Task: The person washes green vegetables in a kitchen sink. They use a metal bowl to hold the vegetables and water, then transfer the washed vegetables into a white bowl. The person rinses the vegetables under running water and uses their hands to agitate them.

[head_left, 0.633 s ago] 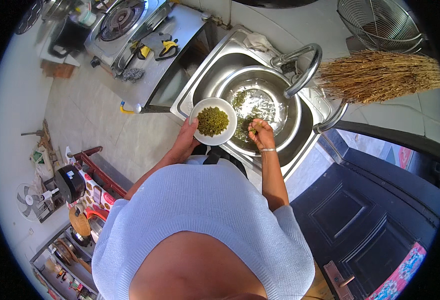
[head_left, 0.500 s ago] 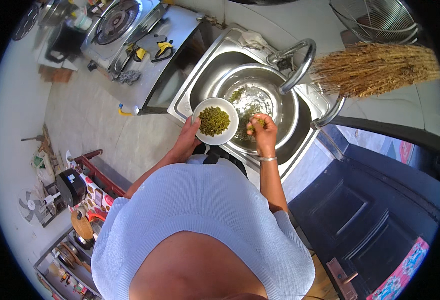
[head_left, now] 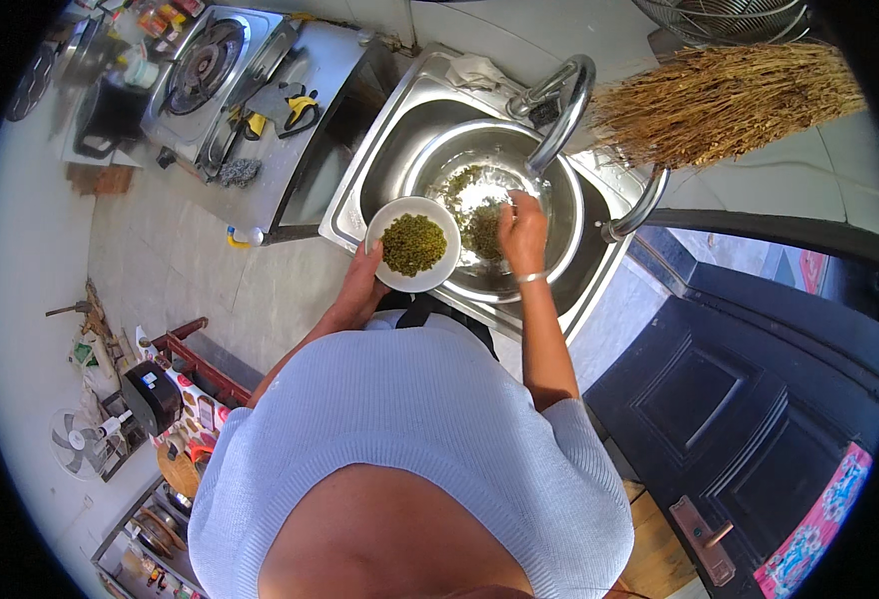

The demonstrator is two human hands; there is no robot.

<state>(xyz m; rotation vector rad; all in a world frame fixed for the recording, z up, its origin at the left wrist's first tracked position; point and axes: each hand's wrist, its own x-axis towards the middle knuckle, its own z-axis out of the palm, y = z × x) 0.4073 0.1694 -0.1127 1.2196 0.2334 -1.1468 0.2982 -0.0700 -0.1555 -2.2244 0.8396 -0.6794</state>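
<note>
My left hand [head_left: 362,277] grips the near left rim of a white bowl [head_left: 448,262], its thumb over the edge. Small green grains, perhaps mung beans, lie heaped in the bowl [head_left: 412,246]. The bowl overlaps the near left edge of a round steel basin [head_left: 571,245] in the sink. My right hand [head_left: 525,238], with a bangle at the wrist, reaches over the basin, its fingers bent down and partly hidden behind the hand. In the basin, more loose green grains [head_left: 482,230] lie in shiny water beside the right fingers.
The steel sink [head_left: 343,215] holds the basin under a curved tap [head_left: 577,100]. A straw broom [head_left: 729,105] juts in at the upper right, below a wire strainer [head_left: 724,18]. A gas stove [head_left: 205,65] and yellow-black clips [head_left: 301,112] sit on the left counter. A dark door [head_left: 729,399] stands at the right.
My right hand has gone from a pinch on green grains, palm turned up, to reaching down farther into the basin. The left hand still holds the bowl. The whole view has shifted slightly.
</note>
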